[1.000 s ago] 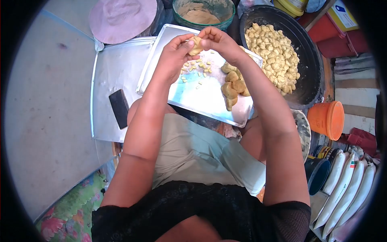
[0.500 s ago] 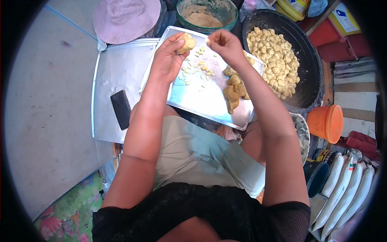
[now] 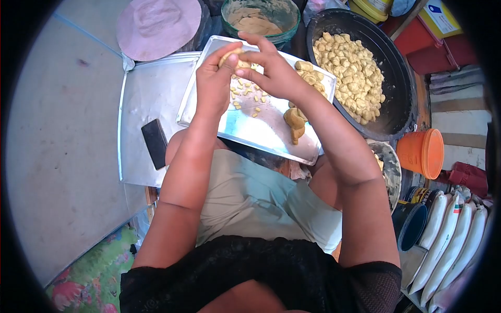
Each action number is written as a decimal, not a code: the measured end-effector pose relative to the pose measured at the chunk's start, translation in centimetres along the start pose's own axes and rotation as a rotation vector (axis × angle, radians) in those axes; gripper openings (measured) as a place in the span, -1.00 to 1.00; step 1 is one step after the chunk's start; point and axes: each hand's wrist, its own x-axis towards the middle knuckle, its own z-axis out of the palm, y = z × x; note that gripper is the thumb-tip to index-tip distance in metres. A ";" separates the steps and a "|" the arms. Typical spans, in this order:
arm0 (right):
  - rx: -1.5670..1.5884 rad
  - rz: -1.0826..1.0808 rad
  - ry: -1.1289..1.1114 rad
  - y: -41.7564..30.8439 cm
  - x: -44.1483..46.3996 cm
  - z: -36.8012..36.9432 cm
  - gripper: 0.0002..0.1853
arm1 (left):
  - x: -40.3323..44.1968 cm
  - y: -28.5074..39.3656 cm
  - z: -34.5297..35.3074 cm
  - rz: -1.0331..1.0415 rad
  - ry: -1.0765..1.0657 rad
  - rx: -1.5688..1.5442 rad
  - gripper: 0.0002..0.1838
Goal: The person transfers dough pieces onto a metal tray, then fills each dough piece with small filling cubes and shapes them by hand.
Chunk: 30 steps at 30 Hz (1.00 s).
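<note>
My left hand (image 3: 215, 78) is wrapped round a yellowish dough piece (image 3: 237, 58) above the far left part of a metal tray (image 3: 245, 130). From the right, my right hand (image 3: 269, 68) has its fingers against the same piece, partly covering it. Small pale yellow cubes (image 3: 255, 98) lie scattered on the tray below the hands. Brown-yellow dough lumps (image 3: 295, 122) sit at the tray's right side, partly behind my right forearm.
A large black basin (image 3: 399, 104) full of small dough balls stands at the right, above an orange bucket (image 3: 417, 152). A green bowl (image 3: 282, 39) holds brown powder. A phone (image 3: 154, 143) rests on another metal tray (image 3: 135, 104), near a pink hat (image 3: 159, 26).
My right hand, apart from the dough half a second ago, has moved left and now touches the piece in my left hand. The view has shifted slightly.
</note>
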 end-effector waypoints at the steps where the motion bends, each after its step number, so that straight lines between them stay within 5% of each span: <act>1: 0.079 0.035 -0.069 0.3 -0.2 0.1 -0.70 | -0.2 -0.1 -0.2 -0.008 -0.053 0.134 -0.57; 3: -0.037 -0.011 -0.129 0.3 -0.5 0.0 -0.75 | -0.3 0.0 0.1 0.017 -0.184 0.222 -0.40; 5: -0.206 -0.169 -0.073 0.2 -0.9 -0.2 -0.74 | -1.5 1.5 4.5 0.113 0.054 0.349 -0.32; 8: 0.415 0.283 -0.173 -1.8 -0.9 -0.3 -0.72 | 0.4 -0.7 -0.9 0.135 -0.173 0.285 -0.22; 10: 0.471 0.251 -0.021 -1.0 -0.8 0.0 -0.66 | 0.6 -0.1 -0.8 0.233 -0.348 0.391 -0.22; 12: 0.668 0.255 0.120 -0.5 -0.3 -0.3 -0.69 | -0.2 0.3 0.0 0.118 -0.322 0.235 -0.45; 16: 0.273 0.315 0.109 -1.1 -0.4 -1.8 -0.73 | -0.2 0.3 0.7 0.003 -0.181 0.228 -0.76; 19: -0.049 -0.108 0.182 -1.4 -0.4 -1.7 -0.66 | -0.1 -0.3 0.7 0.067 -0.068 0.361 -0.79; 21: 0.051 -0.041 0.077 -1.5 -0.7 -1.9 -0.62 | 0.4 -0.4 0.3 0.217 -0.004 0.577 -0.75; 23: 0.096 0.100 -0.049 -1.4 -1.0 -2.9 -0.59 | -0.1 0.5 0.4 0.070 -0.083 0.659 -0.69; 26: -0.140 0.401 0.099 0.2 -1.0 -6.2 -0.60 | -0.2 0.4 0.2 0.010 -0.168 0.684 -0.52; 28: -0.128 0.365 0.418 2.1 -1.4 -10.2 -0.58 | -0.3 -0.1 0.4 0.026 -0.156 0.617 -0.46; 30: -0.810 0.144 0.548 4.8 -2.2 -14.0 -0.69 | -0.2 0.2 0.2 -0.011 -0.186 0.640 -0.43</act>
